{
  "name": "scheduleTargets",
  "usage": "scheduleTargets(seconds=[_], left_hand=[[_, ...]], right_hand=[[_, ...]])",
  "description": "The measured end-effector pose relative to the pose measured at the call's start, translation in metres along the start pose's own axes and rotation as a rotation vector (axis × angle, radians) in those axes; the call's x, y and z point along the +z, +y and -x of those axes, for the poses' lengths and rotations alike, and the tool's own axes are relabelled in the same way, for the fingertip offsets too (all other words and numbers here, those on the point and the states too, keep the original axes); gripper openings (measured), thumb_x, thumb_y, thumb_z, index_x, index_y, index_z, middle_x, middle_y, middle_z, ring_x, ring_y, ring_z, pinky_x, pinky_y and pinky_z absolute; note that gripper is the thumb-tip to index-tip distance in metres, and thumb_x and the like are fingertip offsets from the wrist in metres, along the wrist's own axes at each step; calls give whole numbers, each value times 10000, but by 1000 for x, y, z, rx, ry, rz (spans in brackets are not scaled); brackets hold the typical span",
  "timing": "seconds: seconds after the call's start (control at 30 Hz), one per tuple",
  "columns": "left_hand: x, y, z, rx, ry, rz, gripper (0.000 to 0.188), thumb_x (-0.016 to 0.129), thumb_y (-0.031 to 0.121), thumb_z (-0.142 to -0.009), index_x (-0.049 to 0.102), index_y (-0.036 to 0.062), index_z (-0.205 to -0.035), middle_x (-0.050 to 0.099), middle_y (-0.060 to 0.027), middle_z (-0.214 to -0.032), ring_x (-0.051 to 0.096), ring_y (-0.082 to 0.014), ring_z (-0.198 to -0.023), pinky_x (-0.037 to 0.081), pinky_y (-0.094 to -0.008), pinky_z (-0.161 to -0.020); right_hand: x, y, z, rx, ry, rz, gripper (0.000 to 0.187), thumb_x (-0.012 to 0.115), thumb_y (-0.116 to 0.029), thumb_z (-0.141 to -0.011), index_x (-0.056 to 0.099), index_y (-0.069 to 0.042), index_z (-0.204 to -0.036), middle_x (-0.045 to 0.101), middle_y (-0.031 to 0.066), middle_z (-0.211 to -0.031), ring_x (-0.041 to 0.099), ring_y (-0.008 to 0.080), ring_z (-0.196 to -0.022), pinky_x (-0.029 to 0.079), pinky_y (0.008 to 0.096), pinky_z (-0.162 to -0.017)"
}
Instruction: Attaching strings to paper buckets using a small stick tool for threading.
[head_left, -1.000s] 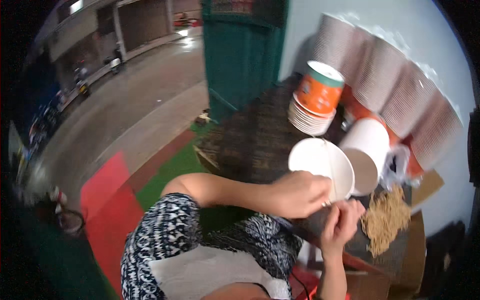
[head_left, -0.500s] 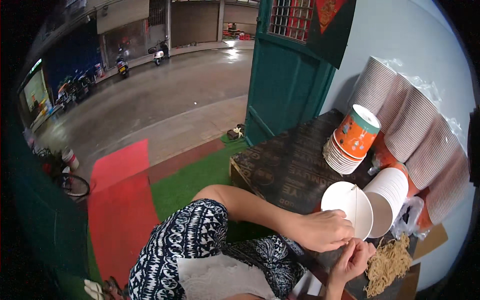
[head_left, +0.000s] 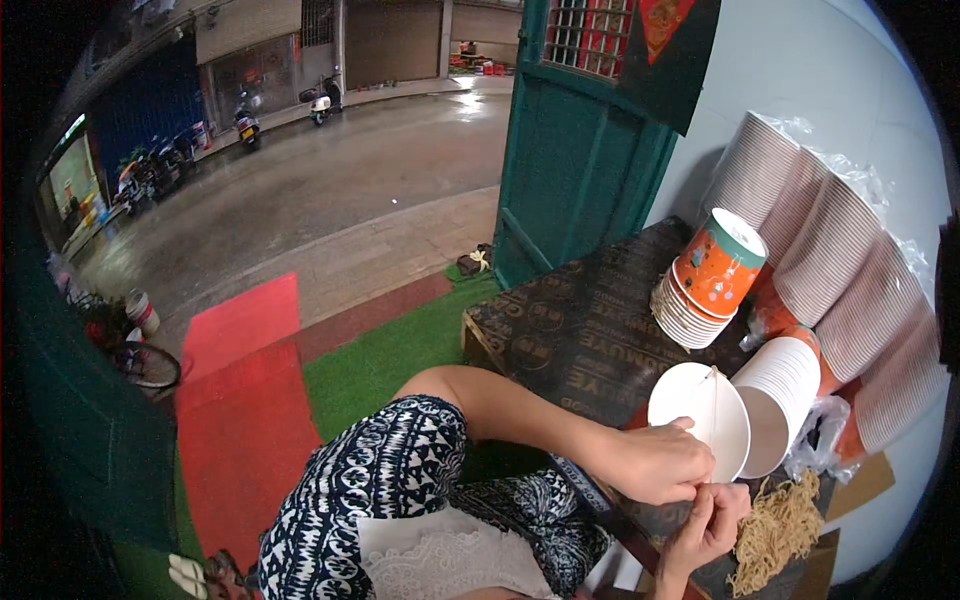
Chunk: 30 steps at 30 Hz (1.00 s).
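A white paper cup (head_left: 684,397) lies with its wide mouth toward me at the table's right. A thin string (head_left: 714,425) runs from its upper rim across the mouth down to my fingers. My left hand (head_left: 663,464) reaches in from the left, in front of the cup's lower edge, its fingers closed in a pinch at the string. Just below, my right hand (head_left: 712,525) is also closed, thumb and forefinger pinched together at the string's lower end. The hands almost touch; the string's end is hidden between them. A tangled heap of tan strings (head_left: 778,535) lies beside my right hand.
A stack of white cups (head_left: 780,390) lies right of the cup. Orange-patterned cups (head_left: 716,272) stand upside down farther back on the dark table (head_left: 560,320). Tall cup stacks (head_left: 840,250) in plastic line the wall. A green door (head_left: 580,170) stands beyond the table.
Both hands have shifted slightly and stay close together at the string. The left thumb lifts a little more over the cup's mouth. The whole view has moved marginally.
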<state>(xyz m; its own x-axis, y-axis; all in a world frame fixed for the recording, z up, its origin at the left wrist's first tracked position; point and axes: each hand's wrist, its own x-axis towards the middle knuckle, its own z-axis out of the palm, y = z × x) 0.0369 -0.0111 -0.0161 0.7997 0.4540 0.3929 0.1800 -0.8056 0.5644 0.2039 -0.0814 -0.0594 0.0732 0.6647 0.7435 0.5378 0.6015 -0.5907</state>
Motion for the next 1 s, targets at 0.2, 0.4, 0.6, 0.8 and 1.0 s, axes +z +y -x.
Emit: scheduleTargets(seconds=[0.2, 0.4, 0.6, 0.8, 1.0], left_hand=[[9, 2, -3, -20, 76, -14, 122, 571, 94, -820, 627, 13, -749, 639, -157, -748, 647, -363, -748, 268, -615, -1101], [8, 0, -1, 22, 115, -41, 124, 575, 107, -837, 597, 11, -762, 634, -158, -729, 648, -364, -750, 335, -585, -1031], [-2, 5, -3, -74, 267, 106, 136, 566, 82, -829, 577, -47, -787, 630, -268, -728, 624, -462, -736, 478, -530, -737], [4, 8, -7, -133, 298, 90, 128, 560, 73, -814, 572, -55, -805, 641, -282, -761, 641, -454, -770, 485, -544, -731], [6, 7, -4, -165, 208, 18, 126, 608, 101, -837, 574, -19, -847, 645, -222, -714, 649, -444, -717, 503, -520, -649]], right_hand=[[-4, 3, 7, -29, 35, 135, 86, 598, -24, -920, 578, 3, -840, 495, 67, -811, 453, 215, -843, 352, 336, -817], [-16, -20, -3, -201, -15, 296, 129, 587, -104, -978, 622, 6, -922, 588, 124, -862, 547, 272, -829, 438, 387, -801], [-20, -27, 1, -229, -40, 398, 115, 598, -110, -961, 619, -9, -911, 596, 139, -864, 555, 325, -837, 418, 426, -828], [-27, -24, 6, -289, -126, 511, 82, 641, -118, -926, 656, -40, -946, 648, 133, -922, 599, 354, -934, 404, 483, -909], [-24, -15, 12, -248, -63, 382, 67, 573, -10, -888, 530, 0, -838, 497, 115, -829, 480, 291, -848, 372, 387, -852]])
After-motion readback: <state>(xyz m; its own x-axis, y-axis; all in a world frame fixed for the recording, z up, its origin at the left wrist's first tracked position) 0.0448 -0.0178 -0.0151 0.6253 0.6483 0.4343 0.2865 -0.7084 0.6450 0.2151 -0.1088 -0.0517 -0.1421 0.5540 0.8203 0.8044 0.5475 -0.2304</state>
